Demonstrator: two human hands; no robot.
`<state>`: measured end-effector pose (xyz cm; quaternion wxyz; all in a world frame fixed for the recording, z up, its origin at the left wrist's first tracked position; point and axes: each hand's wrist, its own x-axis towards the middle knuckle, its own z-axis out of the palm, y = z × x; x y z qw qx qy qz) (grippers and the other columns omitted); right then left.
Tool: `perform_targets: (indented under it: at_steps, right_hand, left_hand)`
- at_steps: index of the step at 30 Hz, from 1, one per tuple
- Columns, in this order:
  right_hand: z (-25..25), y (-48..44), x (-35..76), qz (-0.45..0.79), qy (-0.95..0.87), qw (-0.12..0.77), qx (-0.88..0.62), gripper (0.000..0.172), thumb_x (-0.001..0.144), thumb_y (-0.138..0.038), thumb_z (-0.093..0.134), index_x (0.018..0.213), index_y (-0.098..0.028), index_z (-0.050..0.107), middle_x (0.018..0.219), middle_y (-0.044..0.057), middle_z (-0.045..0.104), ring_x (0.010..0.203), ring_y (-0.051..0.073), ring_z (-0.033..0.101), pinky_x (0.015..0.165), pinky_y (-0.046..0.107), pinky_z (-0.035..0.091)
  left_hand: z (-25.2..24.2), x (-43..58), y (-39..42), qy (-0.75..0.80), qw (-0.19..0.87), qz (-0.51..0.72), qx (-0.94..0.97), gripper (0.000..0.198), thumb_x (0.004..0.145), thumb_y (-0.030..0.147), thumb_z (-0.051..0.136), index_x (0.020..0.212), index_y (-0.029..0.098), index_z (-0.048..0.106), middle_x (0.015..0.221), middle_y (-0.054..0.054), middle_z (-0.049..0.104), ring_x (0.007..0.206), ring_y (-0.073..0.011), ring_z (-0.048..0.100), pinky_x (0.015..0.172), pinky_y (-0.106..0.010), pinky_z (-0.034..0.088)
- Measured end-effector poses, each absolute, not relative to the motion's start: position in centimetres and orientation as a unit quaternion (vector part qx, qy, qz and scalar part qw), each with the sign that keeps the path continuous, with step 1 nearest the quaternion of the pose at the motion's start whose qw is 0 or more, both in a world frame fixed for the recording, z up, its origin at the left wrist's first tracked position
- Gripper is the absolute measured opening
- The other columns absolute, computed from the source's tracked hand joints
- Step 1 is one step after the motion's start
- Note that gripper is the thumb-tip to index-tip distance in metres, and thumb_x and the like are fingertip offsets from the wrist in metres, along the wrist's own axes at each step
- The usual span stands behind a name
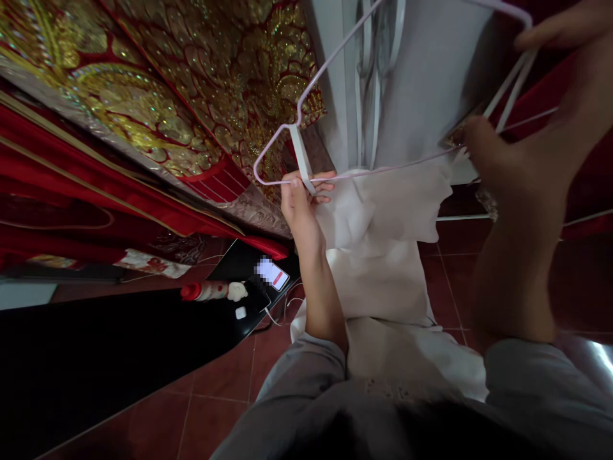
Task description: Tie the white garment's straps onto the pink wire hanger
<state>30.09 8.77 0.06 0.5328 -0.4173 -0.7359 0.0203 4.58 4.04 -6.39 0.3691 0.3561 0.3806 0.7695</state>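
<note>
A pale pink clothes hanger (330, 61) is held up in front of me, tilted. My left hand (306, 198) pinches its lower bar near the left end, where a white strap (301, 153) loops over the hanger. At the right end, my right hand (531, 140) has its thumb and a finger spread apart beside the hanger and more white straps (513, 89); its other fingers are hidden. Below the hanger hangs a cream-white garment (383, 211), falling in folds toward my lap.
Gold-sequined red garments (191, 83) hang at the left. On a black tabletop (119, 345) lie a lit phone (275, 276), a red-capped bottle (204, 291), a small white case (240, 313) and a cable. White hangers (368, 83) are ahead, above a red tiled floor (220, 370).
</note>
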Motion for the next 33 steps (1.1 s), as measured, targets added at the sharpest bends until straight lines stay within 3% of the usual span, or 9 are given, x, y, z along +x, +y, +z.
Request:
perform_targets:
  at_steps: [4, 10, 13, 16, 19, 22, 24, 28, 33]
  right_hand:
    - [-3.3, 6.4, 27.1, -0.039, -0.801, 0.473, -0.365, 0.036, 0.084, -0.029, 0.070, 0.120, -0.029, 0.067, 0.115, 0.008, 0.067, 0.117, 0.032, 0.063, 0.114, 0.061, 0.044]
    - [-6.6, 5.4, 25.8, 0.015, -0.783, 0.460, -0.419, 0.040, 0.089, -0.034, 0.067, 0.128, -0.037, 0.060, 0.117, 0.007, 0.067, 0.123, 0.034, 0.061, 0.125, 0.071, 0.029]
    - [-6.1, 5.8, 26.1, 0.011, -0.789, 0.454, -0.414, 0.037, 0.091, -0.035, 0.066, 0.127, -0.037, 0.061, 0.117, 0.006, 0.068, 0.121, 0.033, 0.063, 0.125, 0.071, 0.030]
    - [-5.8, 6.0, 26.4, 0.008, -0.793, 0.449, -0.411, 0.036, 0.091, -0.036, 0.066, 0.126, -0.037, 0.061, 0.116, 0.006, 0.068, 0.119, 0.033, 0.064, 0.124, 0.071, 0.032]
    - [-5.5, 5.9, 26.6, 0.011, -0.794, 0.448, -0.410, 0.035, 0.091, -0.035, 0.066, 0.125, -0.038, 0.062, 0.116, 0.005, 0.069, 0.119, 0.033, 0.064, 0.125, 0.070, 0.031]
    - [-5.2, 5.7, 26.9, 0.016, -0.794, 0.448, -0.411, 0.033, 0.092, -0.035, 0.065, 0.125, -0.038, 0.063, 0.115, 0.005, 0.070, 0.119, 0.032, 0.065, 0.126, 0.070, 0.031]
    - [-5.2, 5.6, 27.0, 0.021, -0.795, 0.446, -0.411, 0.033, 0.092, -0.036, 0.064, 0.125, -0.038, 0.063, 0.116, 0.005, 0.071, 0.119, 0.032, 0.065, 0.125, 0.071, 0.031]
    - [-5.4, 5.6, 26.6, 0.033, -0.794, 0.435, -0.423, 0.033, 0.093, -0.039, 0.063, 0.125, -0.040, 0.062, 0.119, 0.004, 0.071, 0.123, 0.032, 0.064, 0.126, 0.071, 0.032]
    - [-5.4, 5.7, 26.2, 0.022, -0.796, 0.444, -0.411, 0.035, 0.091, -0.038, 0.064, 0.126, -0.034, 0.062, 0.119, 0.007, 0.070, 0.121, 0.031, 0.064, 0.124, 0.072, 0.034]
  left_hand:
    - [-6.5, 4.9, 4.0, 0.399, 0.353, 0.763, 0.366, 0.034, 0.101, 0.057, 0.059, 0.094, 0.023, 0.059, 0.088, -0.003, 0.079, 0.072, -0.0143, 0.070, 0.061, -0.024, 0.050]
    - [-7.4, 3.4, 3.1, 0.429, 0.307, 0.751, 0.398, 0.035, 0.103, 0.051, 0.058, 0.094, 0.022, 0.076, 0.093, -0.006, 0.082, 0.084, -0.0151, 0.073, 0.065, -0.024, 0.049]
    - [-6.7, 1.9, 1.6, 0.482, 0.275, 0.712, 0.430, 0.039, 0.102, 0.050, 0.062, 0.084, 0.020, 0.081, 0.085, -0.005, 0.079, 0.065, -0.0103, 0.061, 0.058, -0.023, 0.043]
    - [-4.1, 0.7, 0.0, 0.456, 0.327, 0.701, 0.440, 0.039, 0.091, 0.058, 0.073, 0.082, 0.020, 0.080, 0.081, -0.005, 0.075, 0.059, -0.0100, 0.054, 0.048, -0.024, 0.036]
    - [-1.2, 0.0, -0.7, 0.391, 0.384, 0.706, 0.449, 0.048, 0.085, 0.069, 0.073, 0.099, 0.025, 0.081, 0.102, -0.009, 0.078, 0.092, -0.0222, 0.072, 0.047, -0.025, 0.038]
    - [-0.3, -1.0, 0.3, 0.401, 0.308, 0.749, 0.428, 0.038, 0.092, 0.062, 0.065, 0.112, 0.032, 0.078, 0.129, -0.002, 0.076, 0.130, -0.0293, 0.065, 0.056, -0.027, 0.047]
    - [-1.3, -1.6, 1.4, 0.419, 0.227, 0.786, 0.394, 0.029, 0.096, 0.053, 0.062, 0.112, 0.034, 0.077, 0.132, 0.002, 0.075, 0.136, -0.0281, 0.062, 0.063, -0.029, 0.052]
    - [-4.4, -1.2, 2.5, 0.495, 0.157, 0.782, 0.345, 0.019, 0.095, 0.039, 0.068, 0.110, 0.032, 0.079, 0.126, 0.000, 0.077, 0.120, -0.0233, 0.068, 0.067, -0.030, 0.051]
    - [-5.4, 2.1, 2.3, 0.463, 0.303, 0.718, 0.422, 0.033, 0.097, 0.050, 0.067, 0.106, 0.020, 0.077, 0.120, -0.011, 0.078, 0.111, -0.0249, 0.073, 0.069, -0.028, 0.054]
